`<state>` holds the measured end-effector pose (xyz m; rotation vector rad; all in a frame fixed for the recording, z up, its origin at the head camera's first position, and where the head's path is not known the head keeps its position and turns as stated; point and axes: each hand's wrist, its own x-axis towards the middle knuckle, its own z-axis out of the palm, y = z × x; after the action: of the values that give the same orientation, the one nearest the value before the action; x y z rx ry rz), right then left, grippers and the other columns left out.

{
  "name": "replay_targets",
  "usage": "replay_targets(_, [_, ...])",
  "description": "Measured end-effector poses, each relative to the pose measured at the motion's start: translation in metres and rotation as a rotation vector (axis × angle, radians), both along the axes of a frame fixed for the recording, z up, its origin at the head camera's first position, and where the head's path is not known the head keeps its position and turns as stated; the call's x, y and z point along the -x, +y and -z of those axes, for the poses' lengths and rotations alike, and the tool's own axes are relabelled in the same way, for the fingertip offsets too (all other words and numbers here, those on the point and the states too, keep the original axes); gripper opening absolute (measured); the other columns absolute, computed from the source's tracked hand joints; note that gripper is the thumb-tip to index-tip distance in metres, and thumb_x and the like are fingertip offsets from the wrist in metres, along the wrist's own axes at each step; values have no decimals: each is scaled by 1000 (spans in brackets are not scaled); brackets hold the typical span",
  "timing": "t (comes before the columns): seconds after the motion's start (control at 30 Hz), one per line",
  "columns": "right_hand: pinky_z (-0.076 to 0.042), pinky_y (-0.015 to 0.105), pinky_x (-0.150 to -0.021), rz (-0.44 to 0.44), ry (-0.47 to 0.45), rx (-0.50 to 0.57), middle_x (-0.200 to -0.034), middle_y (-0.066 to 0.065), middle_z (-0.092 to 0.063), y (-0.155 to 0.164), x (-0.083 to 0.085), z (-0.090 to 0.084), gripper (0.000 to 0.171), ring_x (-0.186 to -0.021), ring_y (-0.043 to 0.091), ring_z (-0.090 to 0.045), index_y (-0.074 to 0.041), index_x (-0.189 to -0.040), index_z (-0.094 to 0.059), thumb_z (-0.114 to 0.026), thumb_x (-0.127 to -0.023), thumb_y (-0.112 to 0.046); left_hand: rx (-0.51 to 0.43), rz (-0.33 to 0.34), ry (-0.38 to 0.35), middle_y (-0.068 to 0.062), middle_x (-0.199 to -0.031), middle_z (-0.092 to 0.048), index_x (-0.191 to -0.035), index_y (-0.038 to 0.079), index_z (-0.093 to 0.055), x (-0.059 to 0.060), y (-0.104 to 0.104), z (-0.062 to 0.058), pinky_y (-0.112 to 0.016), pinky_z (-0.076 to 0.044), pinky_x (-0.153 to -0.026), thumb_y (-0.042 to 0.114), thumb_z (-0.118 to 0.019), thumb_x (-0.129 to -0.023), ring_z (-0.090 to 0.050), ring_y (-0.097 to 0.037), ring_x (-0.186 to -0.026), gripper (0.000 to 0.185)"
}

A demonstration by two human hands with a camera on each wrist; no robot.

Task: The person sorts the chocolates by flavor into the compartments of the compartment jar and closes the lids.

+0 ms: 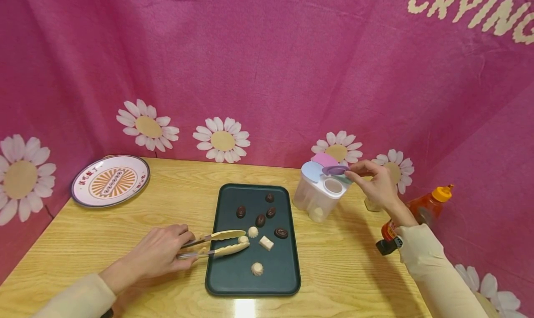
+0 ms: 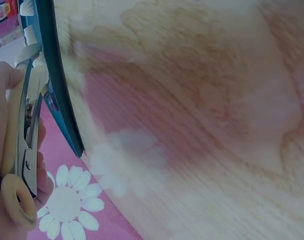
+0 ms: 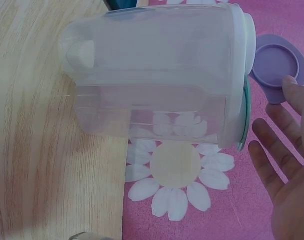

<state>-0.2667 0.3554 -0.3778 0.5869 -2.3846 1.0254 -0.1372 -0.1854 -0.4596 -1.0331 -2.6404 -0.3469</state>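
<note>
My left hand [image 1: 160, 249] grips a pair of tongs [image 1: 228, 235], cream-tipped with metal arms. The tips reach over a dark green tray [image 1: 233, 278], one on each side of a small white chocolate [image 1: 243, 239]; I cannot tell whether they squeeze it. More white chocolates [image 1: 257, 269] and several dark chocolates [image 1: 260, 220] lie on the tray. With thumb and fingertips my right hand [image 1: 377, 184] pinches the purple lid [image 1: 335, 170] of a clear plastic container [image 1: 313, 201], holding it raised beside a round opening [image 1: 333, 185]. A pale piece [image 3: 82, 54] sits at the container's bottom.
A white plate [image 1: 110, 181] with a dark rim and orange print stands at the back left. On the right, behind my forearm, is a red sauce bottle [image 1: 429, 206] with a yellow cap. A pink flowered cloth [image 1: 267, 77] hangs behind the wooden table [image 1: 175, 188].
</note>
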Motion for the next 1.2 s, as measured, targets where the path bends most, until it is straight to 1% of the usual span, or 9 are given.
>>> replay_targets(0.17, [-51,6,-78,1,-2,3,-94,23,-78,0,0,1,12,-83,-15,-64,-1,-98,-77,-80,-88,4,-6,-19,4,11,-80,-52,-96,17,-72,2,2,-7,-18,-34,-53,38,-85,-81,-38,2,-64,28])
replay_targets(0.33, [-51,7,-78,6,-12,2,-97,24,-78,1,1,1,12,-84,-15,-64,-1,-99,-77,-80,-88,3,-25,-20,57,9,-79,-54,-96,16,-73,9,8,-17,-17,-33,-51,39,-86,-80,-39,1,-63,31])
replay_targets(0.4, [-51,6,-78,6,-9,3,-97,24,-78,1,1,1,12,-83,-16,-64,0,-99,-77,-80,-88,4,-30,-24,64,9,-78,-54,-96,15,-74,12,12,-20,-16,-32,-51,39,-86,-80,-38,1,-63,32])
replay_targets(0.47, [-50,6,-78,6,-4,3,-97,24,-78,2,2,2,14,-83,-16,-64,0,-99,-77,-80,-87,6,-34,-31,55,8,-79,-56,-98,14,-74,16,17,-25,-17,-33,-51,39,-86,-81,-40,0,-63,32])
replay_targets(0.7, [-50,5,-78,0,3,9,-96,23,-79,1,2,1,14,-83,-16,-64,0,-99,-77,-81,-86,6,-30,-66,24,3,-85,-63,-102,13,-75,31,39,-35,-19,-37,-53,45,-84,-83,-47,-5,-66,38])
replay_targets(0.87, [-50,5,-78,3,-3,6,-96,23,-79,1,2,1,13,-83,-16,-64,0,-99,-77,-81,-87,5,-32,-67,9,-1,-93,-70,-107,11,-77,40,57,-39,-20,-43,-57,45,-85,-83,-55,-9,-71,43])
replay_targets(0.97, [-50,6,-78,11,-9,0,-97,23,-79,2,2,1,14,-83,-16,-63,0,-99,-77,-80,-87,5,-44,-66,1,-3,-96,-72,-109,10,-77,46,69,-41,-20,-45,-58,45,-85,-83,-57,-10,-73,44])
replay_targets(1.07, [-50,6,-78,17,-15,-4,-97,23,-78,2,2,1,14,-83,-16,-63,0,-100,-77,-80,-88,4,-59,-59,13,-3,-97,-72,-109,11,-77,52,81,-44,-20,-46,-59,46,-85,-83,-57,-10,-73,44])
replay_targets(1.2, [-49,5,-79,20,-18,-7,-97,23,-79,2,2,1,14,-84,-16,-63,-1,-100,-77,-80,-88,4,-80,-32,41,-3,-97,-72,-110,10,-78,61,96,-47,-19,-45,-59,47,-84,-84,-57,-11,-73,45])
